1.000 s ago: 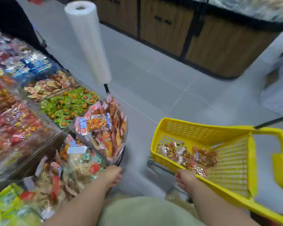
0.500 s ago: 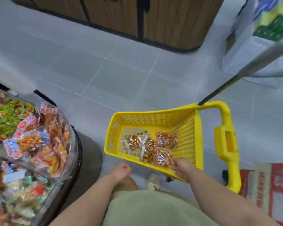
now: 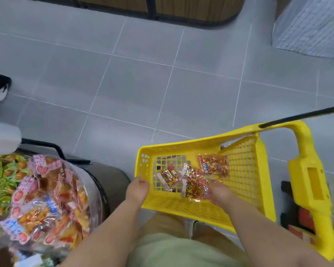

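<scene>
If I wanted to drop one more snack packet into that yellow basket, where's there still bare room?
Bare mesh shows in the far left corner of the yellow basket, between its far wall and the snack packets. The middle is crowded: packets overlap there, and the right hand covers their near edge.

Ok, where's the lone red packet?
Head view: the red snack packet lies in the yellow basket, far right corner, just beyond the packet pile by the right hand.

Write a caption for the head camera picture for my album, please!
Shopping time: the left hand holds the yellow basket by its rim while the right hand reaches the snack packets inside.
</scene>
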A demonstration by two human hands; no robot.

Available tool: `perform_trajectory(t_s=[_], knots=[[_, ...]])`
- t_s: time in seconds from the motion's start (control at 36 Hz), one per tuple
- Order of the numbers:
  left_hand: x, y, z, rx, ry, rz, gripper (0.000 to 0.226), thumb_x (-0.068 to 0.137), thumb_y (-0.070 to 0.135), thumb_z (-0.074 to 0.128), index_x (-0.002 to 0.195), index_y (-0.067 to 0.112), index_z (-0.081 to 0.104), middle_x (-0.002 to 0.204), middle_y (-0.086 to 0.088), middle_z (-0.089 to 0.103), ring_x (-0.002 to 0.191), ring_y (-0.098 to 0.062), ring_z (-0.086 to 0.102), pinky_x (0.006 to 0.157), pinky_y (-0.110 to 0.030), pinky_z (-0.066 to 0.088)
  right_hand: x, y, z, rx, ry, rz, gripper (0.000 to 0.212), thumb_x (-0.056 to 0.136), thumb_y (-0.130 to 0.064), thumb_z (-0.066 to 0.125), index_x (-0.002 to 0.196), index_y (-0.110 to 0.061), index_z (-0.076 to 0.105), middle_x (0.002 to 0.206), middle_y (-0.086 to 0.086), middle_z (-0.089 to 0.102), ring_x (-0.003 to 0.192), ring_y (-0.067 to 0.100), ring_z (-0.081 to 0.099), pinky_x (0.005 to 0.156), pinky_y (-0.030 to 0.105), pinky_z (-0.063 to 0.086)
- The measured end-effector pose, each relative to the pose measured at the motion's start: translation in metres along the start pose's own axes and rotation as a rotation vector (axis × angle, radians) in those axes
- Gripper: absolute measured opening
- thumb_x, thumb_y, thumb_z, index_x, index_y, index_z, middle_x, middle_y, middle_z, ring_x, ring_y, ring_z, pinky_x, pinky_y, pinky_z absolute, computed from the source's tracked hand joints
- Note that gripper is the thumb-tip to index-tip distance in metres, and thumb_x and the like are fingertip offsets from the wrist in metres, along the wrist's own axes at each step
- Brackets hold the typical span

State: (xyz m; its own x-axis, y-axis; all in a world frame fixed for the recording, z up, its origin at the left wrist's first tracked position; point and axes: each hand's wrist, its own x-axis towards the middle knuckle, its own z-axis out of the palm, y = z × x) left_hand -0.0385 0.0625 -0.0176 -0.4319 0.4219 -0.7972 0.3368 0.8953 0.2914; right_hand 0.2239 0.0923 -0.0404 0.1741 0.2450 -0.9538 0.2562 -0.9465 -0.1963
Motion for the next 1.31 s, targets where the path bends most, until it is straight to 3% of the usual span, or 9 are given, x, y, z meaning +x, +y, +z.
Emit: perform_trajectory(t_s=[0.19,0.42,0.5,0.61,0.81,0.94,1.11,1.19,1.31], knots=[[0.076,0.028,-0.020,0.098,0.074,-0.048,0.045,0.081,0.020,0.065,0.121,0.001,0.054,0.116,-0.021,0.062,0.110,-0.036,0.058,0.093,-0.042,0.047,0.053,-0.025,0.034,-0.251,-0.006,-0.045,0.028,0.094,-0.013,0.040,0.068,-0.010,0.049,0.059,0.004,0.050,0.050,0.016,0.042,0.045,0.019,0.033],[0.123,0.003,0.017,0.064,0.081,-0.005,0.020,0.097,0.022,0.051,0.103,0.007,0.061,0.110,-0.022,0.065,0.104,-0.038,0.060,0.075,-0.033,0.038,0.114,-0.025,0.061,-0.664,-0.081,-0.111,0.031,0.096,-0.015,0.043,0.123,-0.008,0.057,0.121,0.011,0.057,0.102,0.024,0.061,0.082,0.026,0.047],[0.128,-0.009,0.029,0.037,0.234,0.014,0.022,0.097,0.025,0.050,0.094,0.007,0.062,0.092,-0.019,0.063,0.094,-0.039,0.060,0.070,-0.032,0.038,0.139,-0.015,0.068,-0.725,-0.082,-0.141,0.042,0.088,-0.011,0.053,0.130,-0.017,0.053,0.113,0.007,0.063,0.074,0.014,0.060,0.055,0.022,0.046],[0.133,-0.019,0.036,-0.010,0.297,0.018,0.021,0.094,0.030,0.052,0.084,0.013,0.059,0.079,-0.007,0.059,0.079,-0.034,0.059,0.072,-0.038,0.050,0.161,0.003,0.079,-0.974,-0.088,-0.192,0.061,0.086,-0.021,0.061,0.142,-0.024,0.038,0.142,0.006,0.043,0.126,0.027,0.044,0.100,0.035,0.043],[0.136,-0.024,0.037,-0.008,0.325,0.054,0.018,0.094,0.028,0.053,0.082,0.016,0.057,0.079,-0.007,0.058,0.076,-0.031,0.056,0.071,-0.035,0.047,0.166,0.010,0.094,-1.324,-0.014,-0.228,0.042,0.086,-0.027,0.063,0.125,-0.031,0.050,0.133,-0.002,0.044,0.127,0.025,0.033,0.099,0.043,0.033],[0.129,-0.012,0.032,-0.022,0.270,0.037,0.018,0.094,0.026,0.052,0.091,0.010,0.058,0.087,-0.012,0.062,0.087,-0.037,0.061,0.078,-0.043,0.052,0.155,0.001,0.072,-1.160,-0.024,-0.187,0.027,0.089,-0.030,0.060,0.116,-0.029,0.057,0.123,0.001,0.055,0.114,0.025,0.049,0.091,0.039,0.046],[0.103,-0.001,0.036,0.219,0.515,0.318,0.047,0.080,0.033,0.073,0.117,0.006,0.059,0.110,-0.015,0.057,0.109,-0.033,0.046,0.094,-0.044,0.037,0.133,-0.021,0.029,-0.721,-0.041,-0.193,0.064,0.089,-0.048,0.058,0.141,-0.015,0.042,0.141,0.009,0.048,0.115,0.026,0.055,0.082,0.025,0.047],[0.087,0.009,0.055,0.055,0.238,0.436,0.047,0.081,0.030,0.076,0.120,0.008,0.060,0.098,-0.002,0.056,0.098,-0.021,0.051,0.090,-0.035,0.044,0.121,-0.029,0.024,-0.456,-0.128,-0.216,0.058,0.084,-0.050,0.063,0.130,-0.016,0.054,0.123,0.002,0.059,0.092,0.014,0.060,0.082,0.026,0.041],[0.076,0.023,0.083,-0.320,-0.304,0.009,0.066,0.082,0.038,0.073,0.138,0.018,0.046,0.113,0.004,0.061,0.101,-0.008,0.059,0.083,-0.025,0.052,0.111,-0.035,0.039,-0.105,-0.343,-0.137,0.026,0.082,-0.041,0.069,0.099,-0.022,0.067,0.090,-0.008,0.065,0.070,0.009,0.052,0.062,0.023,0.046]])
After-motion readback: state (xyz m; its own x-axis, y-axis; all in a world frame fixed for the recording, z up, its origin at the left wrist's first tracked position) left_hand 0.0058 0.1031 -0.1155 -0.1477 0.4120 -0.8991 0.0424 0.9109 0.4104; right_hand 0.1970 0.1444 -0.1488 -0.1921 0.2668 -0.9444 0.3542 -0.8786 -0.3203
